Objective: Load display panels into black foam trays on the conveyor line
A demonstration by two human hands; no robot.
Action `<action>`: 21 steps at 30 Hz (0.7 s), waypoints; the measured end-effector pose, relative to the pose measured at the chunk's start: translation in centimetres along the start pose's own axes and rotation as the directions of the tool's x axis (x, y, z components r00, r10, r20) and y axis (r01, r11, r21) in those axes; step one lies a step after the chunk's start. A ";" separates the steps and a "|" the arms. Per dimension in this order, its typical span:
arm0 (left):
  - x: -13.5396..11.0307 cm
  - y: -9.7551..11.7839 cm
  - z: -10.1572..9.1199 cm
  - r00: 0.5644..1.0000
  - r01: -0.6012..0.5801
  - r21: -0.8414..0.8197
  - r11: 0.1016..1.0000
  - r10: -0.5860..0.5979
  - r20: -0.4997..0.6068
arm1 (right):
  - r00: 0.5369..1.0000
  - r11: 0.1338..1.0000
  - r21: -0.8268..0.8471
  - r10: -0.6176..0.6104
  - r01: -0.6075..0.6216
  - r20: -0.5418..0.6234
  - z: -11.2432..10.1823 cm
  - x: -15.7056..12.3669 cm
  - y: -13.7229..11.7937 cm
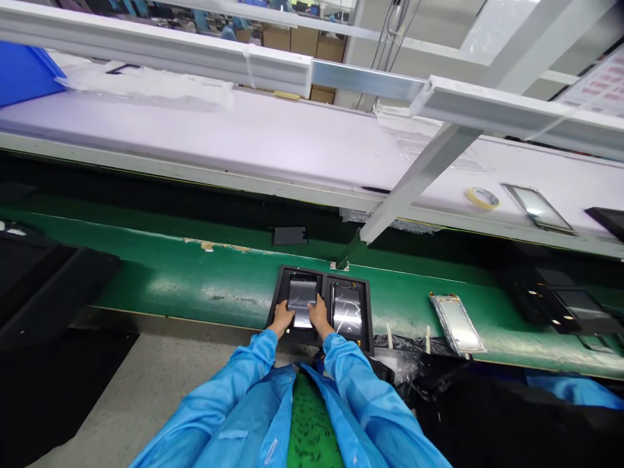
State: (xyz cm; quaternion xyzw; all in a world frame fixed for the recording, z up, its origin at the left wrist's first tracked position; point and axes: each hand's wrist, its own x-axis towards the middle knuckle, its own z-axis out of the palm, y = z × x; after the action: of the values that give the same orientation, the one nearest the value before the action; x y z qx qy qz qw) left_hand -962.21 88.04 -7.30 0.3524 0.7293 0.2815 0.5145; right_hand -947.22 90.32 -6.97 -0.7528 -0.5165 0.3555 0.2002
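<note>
A black two-pocket tray (368, 305) lies on the green conveyor belt (195, 279) in front of me. Its left pocket holds a shiny flat panel in clear film (301, 296); a second shiny panel (347, 311) lies in the right pocket. My left hand (281, 317) rests on the left panel's near left corner. On the same panel's near right corner lies my right hand (318, 313). Both hands have fingers curled down onto the panel; the fingertips are too small to read clearly. Blue sleeves cover both my arms.
Another wrapped panel (457, 323) lies on the belt to the right, with black trays (560, 302) beyond. A white shelf (273, 143) above carries a tape roll (482, 197), a panel (538, 208) and plastic sheets. A white diagonal strut (419, 179) descends toward the belt.
</note>
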 end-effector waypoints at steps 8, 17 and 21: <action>0.7 -0.4 0.4 1.000 -0.008 0.279 0.960 0.008 0.001 | 0.999 0.982 -0.190 0.009 -0.002 0.036 1.3 -1.0 0.5; 0.9 0.5 0.6 0.999 -0.025 0.293 0.956 0.013 0.044 | 0.996 0.973 -0.228 -0.005 0.026 0.091 0.9 -1.4 0.6; -0.9 1.6 0.6 0.998 -0.057 0.186 0.981 0.049 0.044 | 0.986 0.969 -0.225 -0.066 0.100 0.154 -0.7 -1.4 0.1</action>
State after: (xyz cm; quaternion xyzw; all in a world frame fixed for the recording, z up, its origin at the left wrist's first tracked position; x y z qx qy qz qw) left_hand -961.07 88.32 -5.77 0.4239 0.7327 0.2184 0.4856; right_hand -946.93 89.04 -6.17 -0.7209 -0.5989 0.3378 0.0874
